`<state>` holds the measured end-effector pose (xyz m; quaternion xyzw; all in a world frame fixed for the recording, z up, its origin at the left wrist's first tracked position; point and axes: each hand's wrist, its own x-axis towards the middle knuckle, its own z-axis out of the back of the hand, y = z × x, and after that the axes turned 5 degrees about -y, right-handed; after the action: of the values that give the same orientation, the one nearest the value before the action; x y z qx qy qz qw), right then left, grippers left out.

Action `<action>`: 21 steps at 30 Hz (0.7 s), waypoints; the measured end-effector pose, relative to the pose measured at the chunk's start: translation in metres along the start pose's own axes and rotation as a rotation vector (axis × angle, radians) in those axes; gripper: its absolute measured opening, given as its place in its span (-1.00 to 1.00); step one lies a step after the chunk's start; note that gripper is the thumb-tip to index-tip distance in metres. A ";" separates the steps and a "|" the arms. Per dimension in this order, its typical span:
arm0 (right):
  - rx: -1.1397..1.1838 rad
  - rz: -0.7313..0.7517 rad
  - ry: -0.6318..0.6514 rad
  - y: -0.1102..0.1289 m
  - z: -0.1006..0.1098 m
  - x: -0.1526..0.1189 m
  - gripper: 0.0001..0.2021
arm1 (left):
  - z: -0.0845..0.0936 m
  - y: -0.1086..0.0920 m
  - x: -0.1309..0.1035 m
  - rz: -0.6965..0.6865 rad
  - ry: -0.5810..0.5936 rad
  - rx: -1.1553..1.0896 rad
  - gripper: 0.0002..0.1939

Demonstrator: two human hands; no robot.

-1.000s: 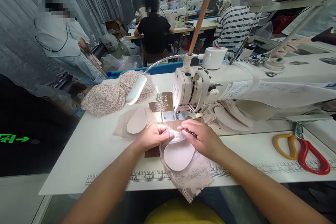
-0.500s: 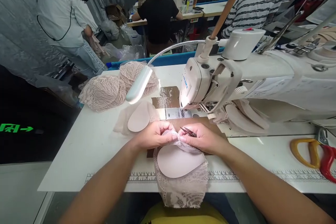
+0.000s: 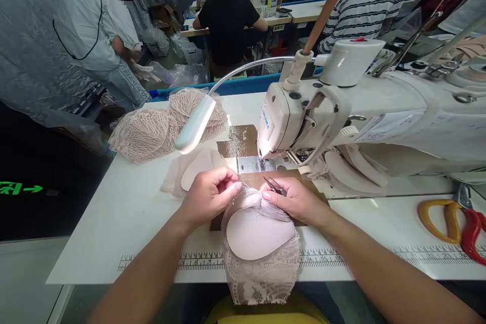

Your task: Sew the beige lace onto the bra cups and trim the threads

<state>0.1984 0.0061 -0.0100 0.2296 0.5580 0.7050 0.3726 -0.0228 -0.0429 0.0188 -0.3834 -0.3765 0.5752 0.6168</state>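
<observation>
My right hand pinches the gathered upper edge of a pale pink lace piece and also holds small dark thread snips, tips pointing up and left. On the lace lies a smooth teardrop-shaped pad; the lace's lower end hangs over the table's front edge. My left hand is closed at the lace's upper left, thumb and forefinger pinched together; what they hold is too small to make out. Behind my left hand rests another pad on sheer fabric.
A sewing machine stands ahead and right, with a lamp beside it. Lace cups lie back left, more pads under the machine arm, scissors at right. People are beyond the table.
My left hand has moved left, off the gathered lace edge, and apart from my right hand. The right hand keeps its hold on lace and snips. The view has shifted slightly.
</observation>
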 end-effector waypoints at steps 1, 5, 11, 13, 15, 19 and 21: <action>0.000 -0.008 -0.010 0.000 0.000 -0.001 -0.73 | 0.002 -0.003 -0.002 0.011 0.010 -0.013 -0.78; -0.010 -0.014 -0.048 0.004 -0.001 -0.002 -0.72 | -0.003 -0.010 -0.011 0.085 0.217 -0.114 -0.74; -0.124 0.058 -0.059 0.008 -0.010 -0.003 -0.71 | -0.030 -0.005 -0.013 0.060 0.177 -0.192 -0.77; -0.197 0.111 -0.073 0.008 -0.013 -0.004 -0.70 | -0.034 -0.001 -0.012 0.066 0.140 -0.210 -0.75; -0.241 0.151 -0.094 0.008 -0.014 -0.004 -0.70 | -0.035 0.001 -0.010 0.078 0.135 -0.226 -0.73; -0.259 0.182 -0.106 0.011 -0.013 -0.004 -0.73 | -0.034 0.005 -0.008 0.058 0.159 -0.207 -0.68; -0.270 0.189 -0.105 0.012 -0.012 -0.004 -0.74 | -0.033 0.006 -0.007 0.043 0.150 -0.165 -0.68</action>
<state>0.1883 -0.0054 -0.0015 0.2654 0.4138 0.7926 0.3608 0.0039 -0.0506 -0.0010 -0.4829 -0.3673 0.5251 0.5968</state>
